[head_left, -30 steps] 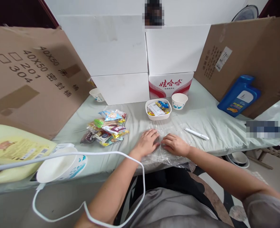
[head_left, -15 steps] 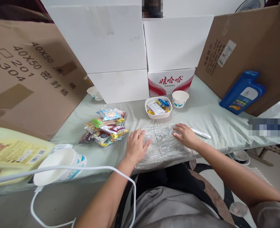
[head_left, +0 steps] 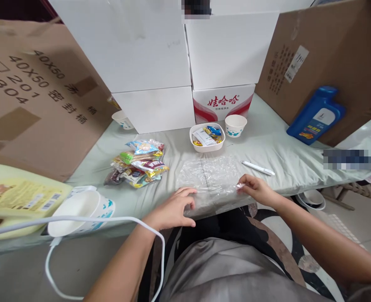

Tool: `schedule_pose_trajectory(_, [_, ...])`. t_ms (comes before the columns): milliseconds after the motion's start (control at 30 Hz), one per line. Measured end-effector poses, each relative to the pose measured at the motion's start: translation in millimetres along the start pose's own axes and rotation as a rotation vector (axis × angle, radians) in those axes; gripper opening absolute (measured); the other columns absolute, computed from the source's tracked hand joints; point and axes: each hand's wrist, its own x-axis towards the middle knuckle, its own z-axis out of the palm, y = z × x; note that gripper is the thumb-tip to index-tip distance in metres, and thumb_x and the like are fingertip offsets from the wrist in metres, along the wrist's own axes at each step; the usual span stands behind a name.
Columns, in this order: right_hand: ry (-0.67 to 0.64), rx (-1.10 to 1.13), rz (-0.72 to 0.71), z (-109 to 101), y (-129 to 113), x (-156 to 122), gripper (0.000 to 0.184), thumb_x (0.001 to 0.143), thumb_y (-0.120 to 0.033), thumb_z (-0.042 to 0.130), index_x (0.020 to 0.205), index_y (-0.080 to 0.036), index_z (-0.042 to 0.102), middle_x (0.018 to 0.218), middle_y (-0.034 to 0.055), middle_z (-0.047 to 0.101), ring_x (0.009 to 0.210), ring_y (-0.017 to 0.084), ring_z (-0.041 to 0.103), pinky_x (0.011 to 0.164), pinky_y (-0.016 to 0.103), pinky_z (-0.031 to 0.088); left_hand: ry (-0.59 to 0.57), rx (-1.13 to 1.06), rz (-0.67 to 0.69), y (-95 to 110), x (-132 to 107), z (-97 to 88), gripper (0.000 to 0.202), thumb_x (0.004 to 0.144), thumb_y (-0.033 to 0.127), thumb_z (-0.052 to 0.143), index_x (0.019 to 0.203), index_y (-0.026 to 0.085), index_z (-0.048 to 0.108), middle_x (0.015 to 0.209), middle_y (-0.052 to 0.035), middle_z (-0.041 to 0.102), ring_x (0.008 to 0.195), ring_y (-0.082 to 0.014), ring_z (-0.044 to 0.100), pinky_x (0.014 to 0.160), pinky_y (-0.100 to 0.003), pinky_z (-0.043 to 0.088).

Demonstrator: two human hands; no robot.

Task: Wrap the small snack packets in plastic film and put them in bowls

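A clear, crinkled plastic bag lies flat on the pale green cloth at the table's front edge. My left hand grips the bag's near left edge, thumb below and fingers curled over it. My right hand pinches the bag's right near corner between closed fingers. A white pen lies just beyond my right hand. Farther back stand a white oval dish holding small sachets and a paper cup. A pile of snack packets lies left of the bag.
White boxes are stacked at the back, with cardboard sheets at left and right. A blue bottle leans at the right. A yellow jug, a paper bowl and a white cable sit near left.
Both hands slid back from the bag's sides toward me to its near edge. My right hand went from lying flat to pinching the corner. The bag now lies more spread out.
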Motion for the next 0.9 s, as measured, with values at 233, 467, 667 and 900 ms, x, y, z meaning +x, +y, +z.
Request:
schedule_pose_trajectory(233, [0.072, 0.243, 0.070, -2, 3, 3, 0.034, 0.074, -0.043, 0.069, 0.095, -0.021, 0.056, 0.072, -0.0019, 0.064, 0.059, 0.013, 0.062, 0.061, 0.030, 0.053, 0.236, -0.353, -0.042, -14, -7, -14.3, 0.008, 0.077, 0.027, 0.057, 0.073, 0.019, 0.058, 0.119, -0.0093, 0.065, 0.113, -0.0232, 0.060, 0.097, -0.038, 0.046])
schedule_pose_trajectory(467, [0.161, 0.228, 0.066, -7, -1, 28, 0.041, 0.072, -0.049, 0.069, 0.099, -0.020, 0.056, 0.068, -0.0036, 0.060, 0.051, 0.011, 0.055, 0.052, 0.027, 0.048, 0.534, -0.634, -0.330, -29, 33, -24.5, 0.022, 0.075, 0.039, 0.059, 0.082, 0.019, 0.053, 0.063, 0.0002, 0.064, 0.057, -0.0160, 0.063, 0.055, -0.025, 0.047])
schedule_pose_trajectory(667, [0.472, -0.081, 0.065, -9, 19, 61, 0.031, 0.079, -0.038, 0.057, 0.104, -0.020, 0.056, 0.073, -0.0018, 0.059, 0.054, 0.013, 0.055, 0.055, 0.029, 0.046, 0.570, -0.119, -0.536, -34, 77, -22.5, 0.012, 0.084, 0.026, 0.049, 0.083, 0.021, 0.059, 0.069, -0.0006, 0.068, 0.058, -0.0154, 0.062, 0.059, -0.025, 0.042])
schedule_pose_trajectory(900, [0.569, -0.497, -0.101, -12, 31, 67, 0.030, 0.079, -0.019, 0.051, 0.107, -0.019, 0.059, 0.097, 0.0069, 0.060, 0.067, 0.016, 0.057, 0.072, 0.036, 0.051, 0.420, 0.295, -0.624, -31, 89, -20.9, 0.023, 0.091, 0.031, 0.045, 0.099, 0.022, 0.064, 0.096, -0.0073, 0.073, 0.090, -0.0238, 0.067, 0.069, -0.029, 0.042])
